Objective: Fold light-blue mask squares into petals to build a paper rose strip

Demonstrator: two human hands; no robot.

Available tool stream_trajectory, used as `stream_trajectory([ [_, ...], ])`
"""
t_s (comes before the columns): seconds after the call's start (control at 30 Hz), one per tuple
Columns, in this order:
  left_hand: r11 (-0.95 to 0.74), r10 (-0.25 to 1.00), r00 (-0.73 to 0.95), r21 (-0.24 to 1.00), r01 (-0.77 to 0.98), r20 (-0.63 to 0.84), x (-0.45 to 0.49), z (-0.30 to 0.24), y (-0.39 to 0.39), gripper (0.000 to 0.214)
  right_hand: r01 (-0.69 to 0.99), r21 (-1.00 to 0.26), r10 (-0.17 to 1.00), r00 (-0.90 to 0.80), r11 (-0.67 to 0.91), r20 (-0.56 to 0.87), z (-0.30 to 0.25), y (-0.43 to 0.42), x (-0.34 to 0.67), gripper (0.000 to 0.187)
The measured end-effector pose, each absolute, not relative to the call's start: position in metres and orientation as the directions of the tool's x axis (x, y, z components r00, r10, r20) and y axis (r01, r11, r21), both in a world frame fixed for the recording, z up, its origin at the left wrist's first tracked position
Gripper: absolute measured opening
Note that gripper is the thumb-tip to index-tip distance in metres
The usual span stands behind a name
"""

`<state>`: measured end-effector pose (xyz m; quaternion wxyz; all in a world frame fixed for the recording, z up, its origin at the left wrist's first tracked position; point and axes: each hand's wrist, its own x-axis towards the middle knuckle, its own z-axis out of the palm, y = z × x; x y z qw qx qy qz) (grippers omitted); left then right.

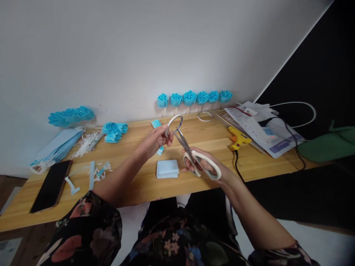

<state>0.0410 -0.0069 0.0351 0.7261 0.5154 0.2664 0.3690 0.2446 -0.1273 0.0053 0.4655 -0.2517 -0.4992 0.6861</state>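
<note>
Pinched in my left hand [159, 139] is a thin roll of white tape [172, 120], held up above the table. My right hand [201, 162] has its fingers through the white handles of a pair of scissors [186, 145]. The scissor blades are slightly apart and point up at the lower right side of the tape ring. Whether they touch the tape I cannot tell. On the table below lies a folded stack of light blue fabric [167, 169]. A small blue piece [156, 123] lies behind my left hand, and another [160, 150] is partly hidden under it.
Several blue fabric roses [189, 98] stand along the wall. More blue flowers [113, 131], face masks [57, 146], white scraps [103, 170] and a phone [52, 186] are on the left. To the right are another tape ring [204, 116], a yellow glue gun [239, 138] with its cord, and papers [280, 142].
</note>
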Motion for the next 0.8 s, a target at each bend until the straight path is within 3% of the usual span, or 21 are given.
stream_trajectory([
  [0.37,0.157,0.836,0.549,0.947,-0.281,0.025,0.024,0.033,-0.007,0.045,-0.388,-0.917,0.837,-0.528,-0.092,0.140,0.010,-0.120,0.229,0.063],
  [0.8,0.057,0.721,0.683,0.971,-0.232,0.121,0.020,0.018,-0.013,0.048,-0.408,-0.908,0.884,-0.454,-0.098,0.109,0.012,-0.110,0.214,0.048],
])
